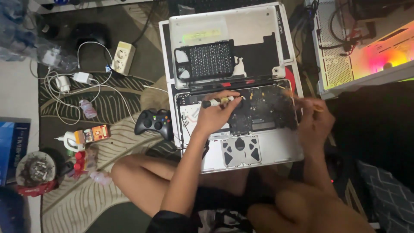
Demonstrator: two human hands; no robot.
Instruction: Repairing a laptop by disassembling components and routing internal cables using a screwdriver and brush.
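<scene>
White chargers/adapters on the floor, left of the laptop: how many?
3: one charger among the cables, one charger left of it, one near the plastic bag. More may be hidden.

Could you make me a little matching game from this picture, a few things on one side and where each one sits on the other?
Things:
1. screwdriver
2. game controller
3. power strip
4. trackpad

Places:
A. on the rug just left of the opened laptop
B. in the left hand, over the circuit board
C. in the laptop's near edge, closest to the knees
D. upper left on the rug, beside white cables

Pairs: 1-B, 2-A, 3-D, 4-C
</scene>
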